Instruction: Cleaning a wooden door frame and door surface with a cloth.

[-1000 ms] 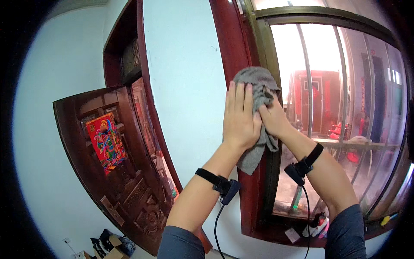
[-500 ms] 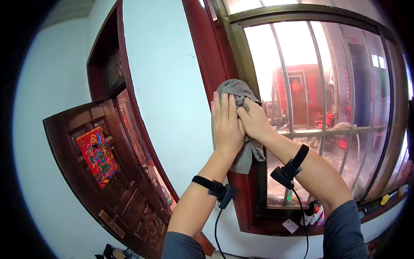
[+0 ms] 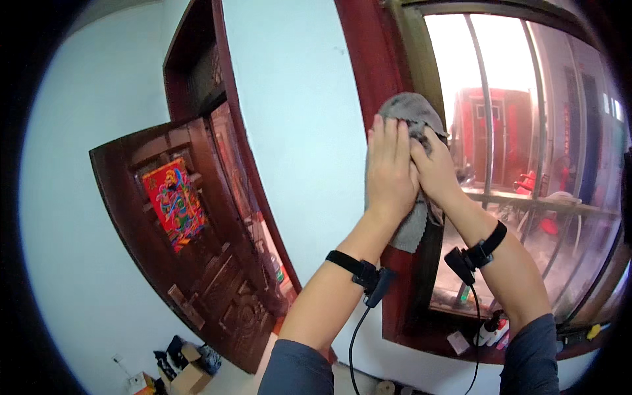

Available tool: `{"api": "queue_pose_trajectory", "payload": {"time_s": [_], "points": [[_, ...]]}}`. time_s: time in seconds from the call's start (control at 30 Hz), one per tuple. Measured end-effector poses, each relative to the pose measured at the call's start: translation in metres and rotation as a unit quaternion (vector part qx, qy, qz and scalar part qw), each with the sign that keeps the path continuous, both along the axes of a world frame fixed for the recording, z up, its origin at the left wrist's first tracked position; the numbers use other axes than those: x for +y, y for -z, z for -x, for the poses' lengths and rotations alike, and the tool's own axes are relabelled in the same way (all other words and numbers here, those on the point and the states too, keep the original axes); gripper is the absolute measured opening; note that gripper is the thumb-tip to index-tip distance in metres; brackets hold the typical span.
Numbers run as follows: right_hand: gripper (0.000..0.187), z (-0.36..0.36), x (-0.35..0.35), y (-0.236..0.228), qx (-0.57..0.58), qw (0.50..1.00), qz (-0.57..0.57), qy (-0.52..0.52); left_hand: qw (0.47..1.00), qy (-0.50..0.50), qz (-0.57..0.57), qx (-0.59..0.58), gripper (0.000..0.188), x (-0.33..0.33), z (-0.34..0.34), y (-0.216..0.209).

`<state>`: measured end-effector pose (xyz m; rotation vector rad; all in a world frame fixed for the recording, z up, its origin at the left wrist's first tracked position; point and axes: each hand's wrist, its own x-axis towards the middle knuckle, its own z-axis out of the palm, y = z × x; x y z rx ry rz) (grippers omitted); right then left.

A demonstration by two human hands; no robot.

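A grey cloth with a scalloped edge is pressed against the dark red window frame. My left hand lies flat on it, fingers stretched out and close together, pointing up. Beside it, touching, my right hand has its fingers bent into the cloth's bunched middle. The cloth's lower end hangs loose below both hands. A black strap with a small cabled device sits on each forearm.
Right of the frame is a barred window. Bottles and a small pale box stand on its sill. A brown door with a colourful poster stands ajar at left; a cardboard box lies on the floor.
The view has swung, so frame, hands and cloth appear further right and slightly higher. Both hands stay on the cloth in nearly the same pose.
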<state>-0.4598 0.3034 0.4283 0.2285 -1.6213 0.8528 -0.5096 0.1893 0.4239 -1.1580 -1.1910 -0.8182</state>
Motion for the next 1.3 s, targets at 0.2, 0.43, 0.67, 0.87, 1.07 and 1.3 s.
{"api": "queue_pose_trajectory", "payload": {"time_s": [0.2, 0.43, 0.67, 0.87, 1.07, 1.3], "points": [[0.030, -0.014, -0.014, 0.088, -0.005, 1.000, -0.013, -0.007, 0.998, -0.013, 0.043, -0.041, 0.057, -0.004, -0.001, 0.086], [0.028, -0.024, -0.029, 0.113, -0.075, 0.997, 0.012, -0.002, 0.997, -0.022, 0.046, -0.051, 0.052, -0.009, 0.000, 0.112], [0.021, -0.044, -0.051, 0.199, -0.093, 0.992, 0.087, 0.015, 0.979, 0.020, 0.185, -0.087, 0.048, -0.040, -0.013, 0.187], [0.015, -0.088, -0.077, 0.241, -0.168, 0.984, 0.053, 0.027, 0.917, 0.064, 0.360, -0.161, 0.061, -0.110, -0.039, 0.207], [0.014, -0.090, -0.147, 0.253, -0.199, 0.965, 0.091, -0.144, 0.911, 0.009, 0.380, -0.161, 0.059, -0.216, -0.057, 0.197], [0.021, -0.052, -0.278, 0.251, -0.246, 0.950, 0.014, -0.190, 0.894, -0.090, 0.405, -0.168, 0.057, -0.378, -0.037, 0.208]]}}
